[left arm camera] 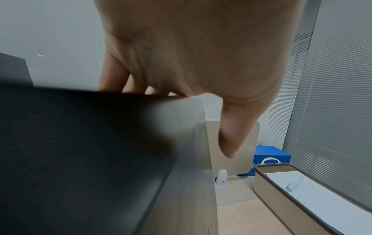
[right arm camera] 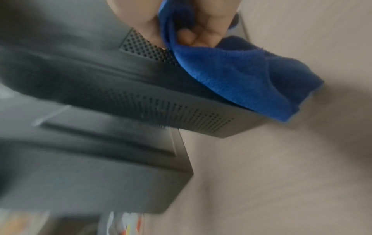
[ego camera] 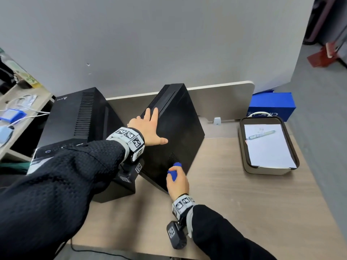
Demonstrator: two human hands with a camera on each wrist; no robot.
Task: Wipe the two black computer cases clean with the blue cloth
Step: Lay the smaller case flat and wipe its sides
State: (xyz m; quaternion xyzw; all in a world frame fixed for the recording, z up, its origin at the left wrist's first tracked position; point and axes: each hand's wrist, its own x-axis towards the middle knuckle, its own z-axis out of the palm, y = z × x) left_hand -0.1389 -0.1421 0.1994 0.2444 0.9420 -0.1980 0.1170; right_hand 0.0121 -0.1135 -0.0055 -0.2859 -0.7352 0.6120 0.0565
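Observation:
Two black computer cases stand on the wooden desk (ego camera: 234, 194). The left case (ego camera: 75, 117) is partly hidden behind my left sleeve. My left hand (ego camera: 150, 126) lies flat with straight fingers on top of the right case (ego camera: 178, 128) (left arm camera: 80, 151), the thumb (left arm camera: 231, 135) hanging over its right edge. My right hand (ego camera: 177, 182) grips the bunched blue cloth (ego camera: 174, 171) (right arm camera: 241, 76) against the low front corner of the right case (right arm camera: 141, 95), beside a perforated vent (right arm camera: 145, 46).
A beige tray (ego camera: 246, 164) (left arm camera: 267, 187) holding white paper (ego camera: 268, 147) and a pen (ego camera: 262, 135) sits at the desk's right. A blue box (ego camera: 272, 106) (left arm camera: 269, 157) stands behind it. A low divider panel (ego camera: 225, 98) lines the desk's back edge. Another desk with cables lies at far left.

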